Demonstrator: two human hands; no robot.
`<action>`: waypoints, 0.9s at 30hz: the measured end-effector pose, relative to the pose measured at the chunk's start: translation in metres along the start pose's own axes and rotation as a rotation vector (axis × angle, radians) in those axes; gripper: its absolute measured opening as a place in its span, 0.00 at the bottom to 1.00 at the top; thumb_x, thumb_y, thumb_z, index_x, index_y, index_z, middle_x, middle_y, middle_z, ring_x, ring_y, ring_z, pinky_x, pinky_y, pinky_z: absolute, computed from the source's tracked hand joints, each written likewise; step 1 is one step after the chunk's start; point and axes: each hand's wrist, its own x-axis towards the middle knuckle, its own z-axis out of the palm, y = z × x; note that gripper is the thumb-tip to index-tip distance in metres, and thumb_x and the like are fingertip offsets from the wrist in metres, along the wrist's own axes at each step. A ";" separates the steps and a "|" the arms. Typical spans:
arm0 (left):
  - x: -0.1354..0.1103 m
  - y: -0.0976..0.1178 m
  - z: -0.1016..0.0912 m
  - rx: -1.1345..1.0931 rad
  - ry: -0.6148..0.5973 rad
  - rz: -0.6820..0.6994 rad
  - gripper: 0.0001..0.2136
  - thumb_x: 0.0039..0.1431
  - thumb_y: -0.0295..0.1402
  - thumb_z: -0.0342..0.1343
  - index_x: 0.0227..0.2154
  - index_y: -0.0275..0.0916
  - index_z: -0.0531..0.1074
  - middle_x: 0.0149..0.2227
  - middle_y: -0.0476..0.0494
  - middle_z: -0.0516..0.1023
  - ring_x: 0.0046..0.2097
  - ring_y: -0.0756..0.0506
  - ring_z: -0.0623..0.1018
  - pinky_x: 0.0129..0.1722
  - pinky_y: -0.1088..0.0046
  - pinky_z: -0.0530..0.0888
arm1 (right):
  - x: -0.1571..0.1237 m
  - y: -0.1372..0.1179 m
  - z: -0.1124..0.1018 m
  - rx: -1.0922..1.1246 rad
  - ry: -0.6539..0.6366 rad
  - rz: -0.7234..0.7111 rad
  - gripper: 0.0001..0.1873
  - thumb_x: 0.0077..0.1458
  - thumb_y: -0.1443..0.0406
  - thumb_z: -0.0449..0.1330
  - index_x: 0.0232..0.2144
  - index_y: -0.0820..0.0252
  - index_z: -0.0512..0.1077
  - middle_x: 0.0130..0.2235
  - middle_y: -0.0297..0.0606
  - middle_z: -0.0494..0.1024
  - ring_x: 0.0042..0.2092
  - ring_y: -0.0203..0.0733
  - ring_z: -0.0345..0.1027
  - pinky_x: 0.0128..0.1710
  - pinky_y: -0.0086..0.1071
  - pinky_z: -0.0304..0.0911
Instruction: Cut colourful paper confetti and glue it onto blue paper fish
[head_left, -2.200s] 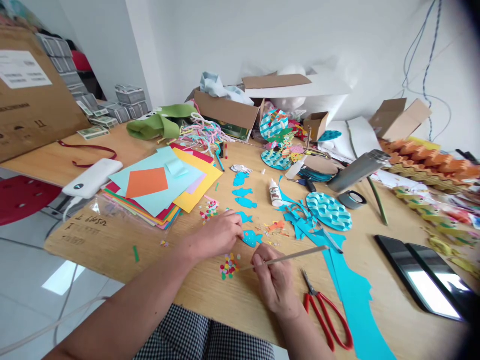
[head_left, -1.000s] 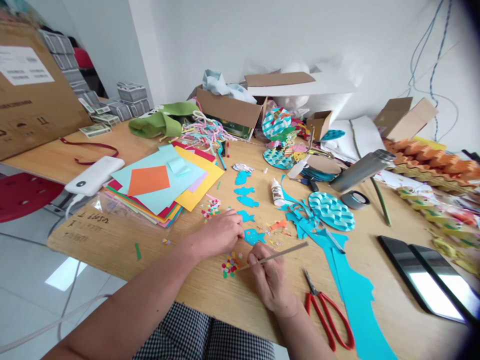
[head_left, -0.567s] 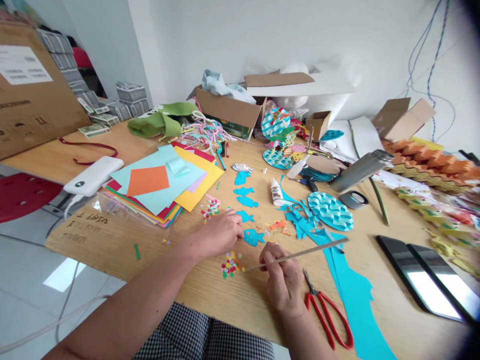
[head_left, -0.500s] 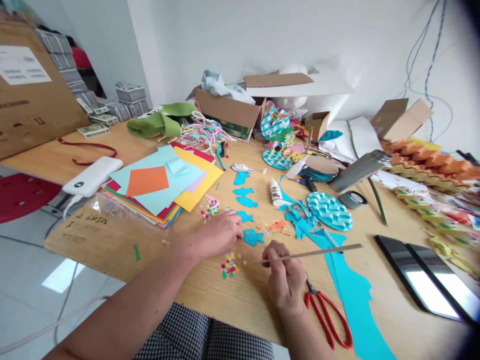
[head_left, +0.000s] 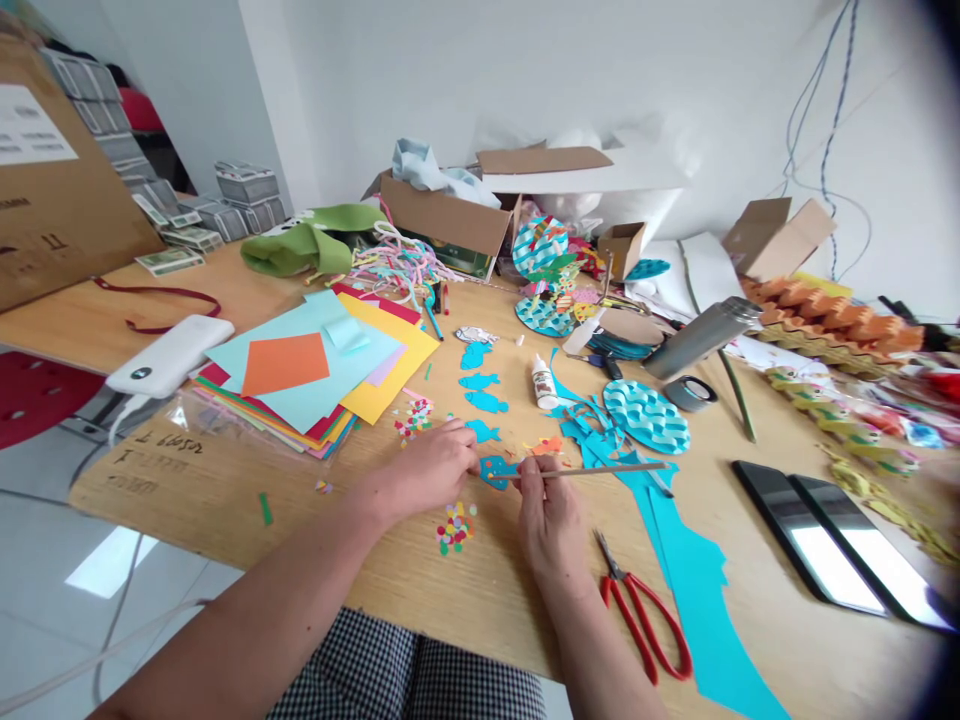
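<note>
My left hand (head_left: 431, 465) rests on the wooden table (head_left: 225, 480), fingers curled, pinning the left edge of a small blue paper fish (head_left: 496, 470). My right hand (head_left: 546, 512) pinches a thin stick (head_left: 600, 469) with its tip over that fish. A small heap of coloured paper dots (head_left: 454, 527) lies just below the fish. More blue paper fish (head_left: 484, 401) lie in a row beyond it.
Red-handled scissors (head_left: 645, 625) and a long blue paper strip (head_left: 694, 590) lie right of my right hand. A glue bottle (head_left: 541, 384), a wavy blue disc (head_left: 646, 416), a coloured paper stack (head_left: 307, 375), a white power bank (head_left: 169, 355) and two dark tablets (head_left: 832, 545) lie around.
My right hand has moved the stick's tip from the heap of paper dots up onto the blue fish. My left hand has stayed on the fish.
</note>
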 end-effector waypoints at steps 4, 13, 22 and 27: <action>0.000 0.000 0.002 0.001 0.002 0.002 0.13 0.57 0.19 0.52 0.34 0.38 0.80 0.35 0.42 0.74 0.47 0.42 0.72 0.48 0.65 0.70 | 0.001 -0.002 0.001 -0.008 -0.004 -0.038 0.16 0.64 0.58 0.45 0.27 0.56 0.63 0.23 0.36 0.73 0.24 0.40 0.68 0.25 0.30 0.58; 0.000 0.003 -0.003 0.023 -0.023 0.003 0.11 0.58 0.19 0.51 0.32 0.37 0.78 0.34 0.42 0.73 0.46 0.43 0.72 0.45 0.67 0.70 | 0.002 -0.002 0.001 0.005 -0.014 -0.090 0.15 0.65 0.60 0.45 0.28 0.56 0.62 0.23 0.35 0.72 0.25 0.41 0.69 0.26 0.30 0.58; -0.001 0.002 -0.002 0.046 -0.018 0.023 0.11 0.59 0.20 0.51 0.31 0.36 0.78 0.34 0.42 0.73 0.45 0.43 0.71 0.46 0.66 0.70 | 0.003 -0.003 0.001 -0.029 -0.008 -0.112 0.15 0.65 0.61 0.46 0.27 0.56 0.63 0.23 0.35 0.72 0.25 0.41 0.68 0.26 0.30 0.57; 0.000 0.002 -0.002 0.044 -0.012 0.027 0.10 0.59 0.21 0.51 0.31 0.36 0.78 0.34 0.42 0.74 0.45 0.43 0.71 0.48 0.66 0.70 | 0.003 -0.004 0.001 -0.035 -0.006 -0.127 0.14 0.65 0.61 0.46 0.27 0.56 0.63 0.23 0.34 0.71 0.25 0.40 0.67 0.25 0.29 0.56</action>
